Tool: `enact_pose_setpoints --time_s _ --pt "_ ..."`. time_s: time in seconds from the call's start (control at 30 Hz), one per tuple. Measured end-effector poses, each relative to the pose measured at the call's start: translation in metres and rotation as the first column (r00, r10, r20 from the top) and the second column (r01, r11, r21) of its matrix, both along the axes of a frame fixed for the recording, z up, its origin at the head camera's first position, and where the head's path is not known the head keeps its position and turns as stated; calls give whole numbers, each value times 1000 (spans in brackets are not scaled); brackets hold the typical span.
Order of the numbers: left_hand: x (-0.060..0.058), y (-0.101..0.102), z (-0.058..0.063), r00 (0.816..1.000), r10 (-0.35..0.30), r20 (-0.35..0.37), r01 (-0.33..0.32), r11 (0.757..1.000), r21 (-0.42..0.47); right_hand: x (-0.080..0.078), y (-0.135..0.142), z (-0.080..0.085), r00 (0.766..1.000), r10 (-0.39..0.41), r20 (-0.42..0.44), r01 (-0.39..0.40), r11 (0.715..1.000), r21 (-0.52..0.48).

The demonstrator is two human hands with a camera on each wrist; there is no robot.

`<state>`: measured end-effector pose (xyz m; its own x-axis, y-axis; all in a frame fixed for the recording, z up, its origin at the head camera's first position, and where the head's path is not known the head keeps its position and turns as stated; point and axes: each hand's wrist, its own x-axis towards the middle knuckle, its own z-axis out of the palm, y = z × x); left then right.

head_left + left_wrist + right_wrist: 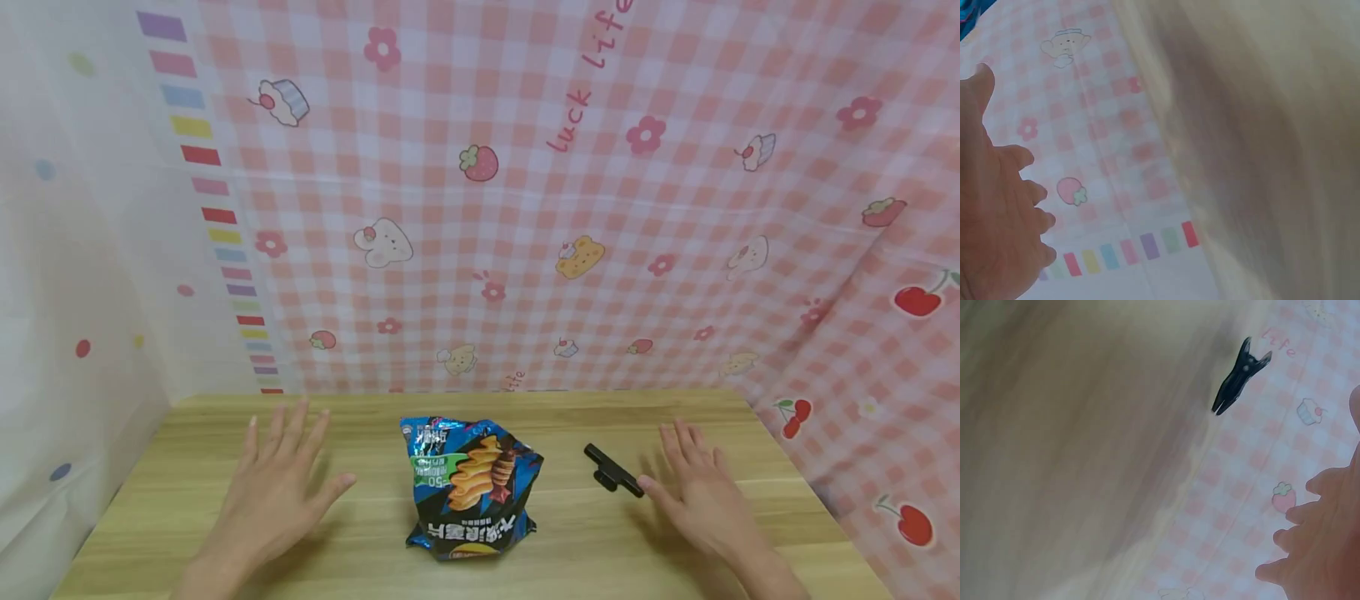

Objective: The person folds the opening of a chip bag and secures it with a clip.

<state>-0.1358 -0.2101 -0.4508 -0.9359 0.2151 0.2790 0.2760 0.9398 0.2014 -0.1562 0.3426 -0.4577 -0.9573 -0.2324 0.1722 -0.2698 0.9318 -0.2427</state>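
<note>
A blue and black bag of potato chips (474, 492) stands on the wooden table between the two hands, its printing upside down from here. To its right lies a black clip (613, 472), a long bar with a short tab; the right wrist view shows the clip (1241, 378) from its side. My left hand (277, 492) is spread left of the bag, apart from it and holding nothing. My right hand (705, 500) has its fingers extended, with the thumb tip close to the clip's near end; whether they touch I cannot tell.
The wooden table (360, 567) ends at a pink checked cloth (435, 208) hanging behind it. White dotted cloth (90, 275) borders the left side, and cherry-printed cloth (855, 433) the right.
</note>
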Motion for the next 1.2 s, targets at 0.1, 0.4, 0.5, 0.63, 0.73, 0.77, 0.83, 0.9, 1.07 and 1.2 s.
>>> enact_pose_setpoints --time_s 0.1,0.4,0.5,0.63,0.73,0.77,0.83,0.9,1.07,1.2 --pt "0 4 4 1000 -6 -24 6 1000 1 1 -6 1 1000 11 -25 -11 1000 0" --pt "-1 16 11 993 -44 -106 44 999 -1 3 -23 3 992 45 -116 -48 999 -19" --pt "-1 20 13 991 -48 -123 49 999 0 4 -28 3 987 60 -149 -65 997 -31" --pt "0 25 14 988 -52 -143 54 999 9 6 -35 4 979 78 -188 -87 996 -37" --pt "0 29 15 986 -59 -153 66 997 39 8 -39 7 974 90 -208 -102 994 -44" --pt "0 30 15 985 -61 -159 70 996 48 8 -41 7 972 94 -217 -106 993 -46" --pt "0 32 16 982 -67 -178 80 995 66 8 -44 8 967 105 -233 -119 992 -50" --pt "0 34 16 976 -73 -204 89 993 73 9 -48 8 964 111 -241 -126 991 -49" --pt "-1 37 18 962 -86 -260 114 989 92 10 -60 8 968 113 -225 -134 988 -80" --pt "-1 41 21 950 -101 -295 142 983 119 11 -70 7 969 113 -220 -142 983 -120"
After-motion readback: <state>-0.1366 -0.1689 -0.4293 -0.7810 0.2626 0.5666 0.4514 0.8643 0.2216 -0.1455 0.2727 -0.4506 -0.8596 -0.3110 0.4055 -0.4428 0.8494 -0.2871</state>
